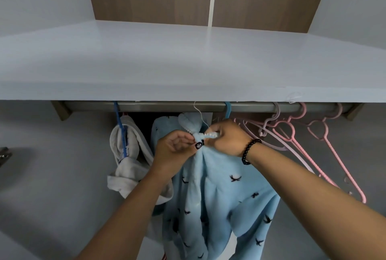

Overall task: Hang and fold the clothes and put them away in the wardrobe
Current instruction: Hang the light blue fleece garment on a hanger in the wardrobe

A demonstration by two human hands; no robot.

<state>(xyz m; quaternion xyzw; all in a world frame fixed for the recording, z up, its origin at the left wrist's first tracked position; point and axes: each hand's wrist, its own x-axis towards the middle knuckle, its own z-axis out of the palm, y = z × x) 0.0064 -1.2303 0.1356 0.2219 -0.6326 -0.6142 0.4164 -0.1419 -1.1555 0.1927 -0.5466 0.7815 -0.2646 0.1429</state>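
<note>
Under the rail [208,106], the blue garment [219,193] hangs from a thin hook, its gathered neck right between both hands. Left hand [173,149] pinches the fabric at the dark button [199,145]; right hand [228,137] grips the white-trimmed collar just beside it. Pink hangers [325,140] dangle right.

Steel rail [167,106] — garments, pink hangers [325,134] hanging.

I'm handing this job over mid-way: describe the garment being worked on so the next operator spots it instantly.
Find the metal rail under the wardrobe shelf. Near its middle hangs the light blue garment, its collar pinched by the left hand and right hand. Unlike the white garment to its left, it carries small dark bird prints.
</note>
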